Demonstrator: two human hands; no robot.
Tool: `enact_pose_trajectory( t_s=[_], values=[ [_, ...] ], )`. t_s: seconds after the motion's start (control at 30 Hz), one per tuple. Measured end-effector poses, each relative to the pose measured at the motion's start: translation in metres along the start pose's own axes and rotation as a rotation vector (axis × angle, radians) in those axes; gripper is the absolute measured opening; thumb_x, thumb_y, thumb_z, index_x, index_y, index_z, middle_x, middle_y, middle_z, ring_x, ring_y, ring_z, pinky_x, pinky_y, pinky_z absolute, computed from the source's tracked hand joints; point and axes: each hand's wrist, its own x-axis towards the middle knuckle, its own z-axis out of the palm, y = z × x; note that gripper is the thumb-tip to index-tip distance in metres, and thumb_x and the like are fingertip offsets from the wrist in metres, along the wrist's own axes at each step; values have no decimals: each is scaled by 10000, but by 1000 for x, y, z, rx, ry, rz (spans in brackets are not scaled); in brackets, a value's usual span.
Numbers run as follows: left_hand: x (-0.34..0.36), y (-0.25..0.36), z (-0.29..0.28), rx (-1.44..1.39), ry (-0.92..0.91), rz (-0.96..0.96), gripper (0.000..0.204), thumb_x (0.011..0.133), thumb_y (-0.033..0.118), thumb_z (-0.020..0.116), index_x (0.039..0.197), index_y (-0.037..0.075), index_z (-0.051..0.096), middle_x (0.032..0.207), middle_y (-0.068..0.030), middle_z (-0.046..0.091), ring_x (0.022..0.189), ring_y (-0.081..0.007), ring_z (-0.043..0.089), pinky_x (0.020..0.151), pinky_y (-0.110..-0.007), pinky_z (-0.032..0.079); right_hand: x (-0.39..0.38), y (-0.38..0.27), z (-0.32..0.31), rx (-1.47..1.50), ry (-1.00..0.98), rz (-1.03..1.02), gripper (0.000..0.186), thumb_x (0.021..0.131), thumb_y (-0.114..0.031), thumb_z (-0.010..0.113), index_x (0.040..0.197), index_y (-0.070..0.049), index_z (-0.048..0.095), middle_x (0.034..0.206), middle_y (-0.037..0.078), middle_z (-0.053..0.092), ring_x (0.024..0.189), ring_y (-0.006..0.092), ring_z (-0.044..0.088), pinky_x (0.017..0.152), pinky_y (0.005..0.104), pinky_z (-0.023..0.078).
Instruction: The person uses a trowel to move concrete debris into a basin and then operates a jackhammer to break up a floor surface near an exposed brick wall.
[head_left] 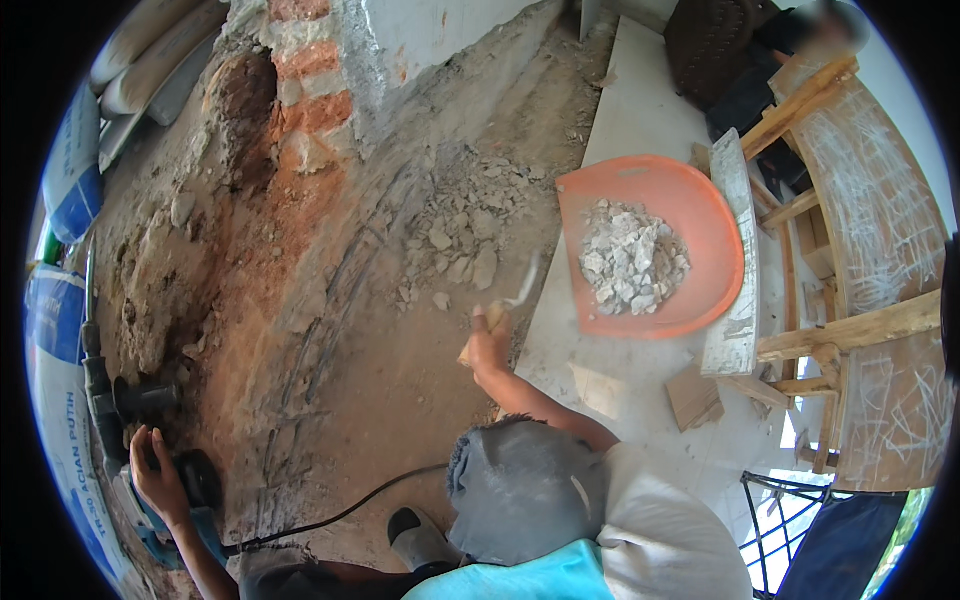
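Note:
My right hand [488, 350] grips a wooden-handled hand tool [518, 298] with a bent metal neck, beside loose rubble [462, 225] on the dusty floor. An orange plastic scoop [715, 250] holding broken grey chunks [630, 255] lies to its right on a pale board or tile surface. At lower left, my left hand [152, 475] rests with fingers apart against a teal-and-black power hammer [195, 480], whose long bit points upward along the bags. A black cable [350, 505] runs from the tool across the ground.
Blue-and-white sacks [62, 380] line the left edge. A broken brick wall [310, 100] rises ahead. Wooden framing with wrapped cardboard panels [880, 200] stands at right, behind a pale plank [730, 270]. Another person [790, 50] is at top right. Tile offcuts [695, 398] lie below the scoop.

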Motion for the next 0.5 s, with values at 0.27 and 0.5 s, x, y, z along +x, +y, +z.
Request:
enact_pose_trajectory(
  t_s=[0.27,0.5],
  values=[
    [2,6,-1,48,-9,-2,273,945,191,619,1125,-14,627,1069,-151,671,992,-258,641,884,-347,481,-20,12,-13,12,-244,162,434,943,-291,589,1249,-31,424,1077,135,534,908,228,571,699,363,511],
    [-2,-1,0,24,6,18,260,944,180,619,1128,-4,627,1057,-145,672,995,-250,644,882,-346,484,-55,31,-53,-70,-80,308,434,943,-329,574,1214,-46,387,1030,132,507,674,211,578,436,377,533]
  ],
)
